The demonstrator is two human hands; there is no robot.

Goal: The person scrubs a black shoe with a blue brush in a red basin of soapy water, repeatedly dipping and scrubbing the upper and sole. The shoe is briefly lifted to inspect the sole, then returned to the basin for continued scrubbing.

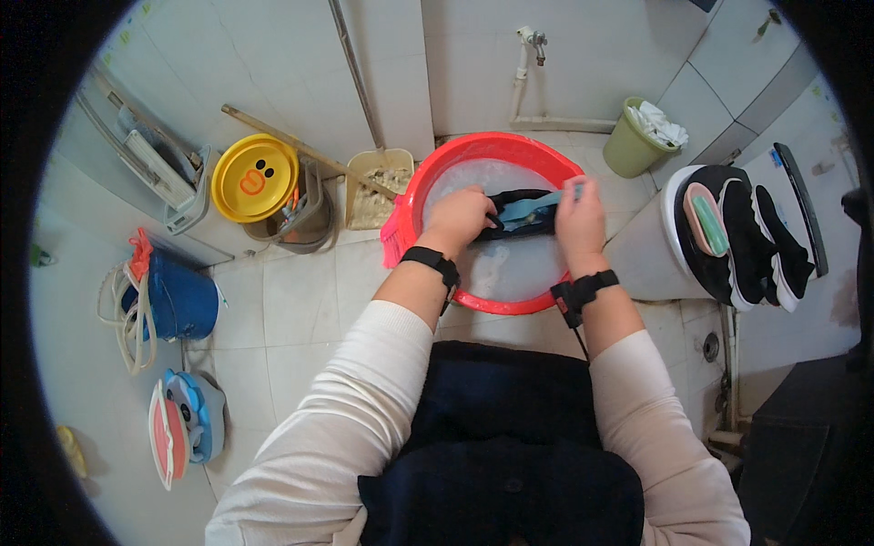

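My left hand grips the near-left edge of a black fabric article, possibly a shoe, above soapy water. My right hand is at its right end, with the fingers closed around a light-blue tool with a flat handle. The tool lies along the article's opening; its working end cannot be made out. Below both hands stands a red plastic basin of cloudy water, with white foam near its front.
At right, a closed toilet lid bears black shoes with white soles and a pink dish holding a green object. A green wastebasket, dustpan, pink broom, yellow basin and blue bucket stand around.
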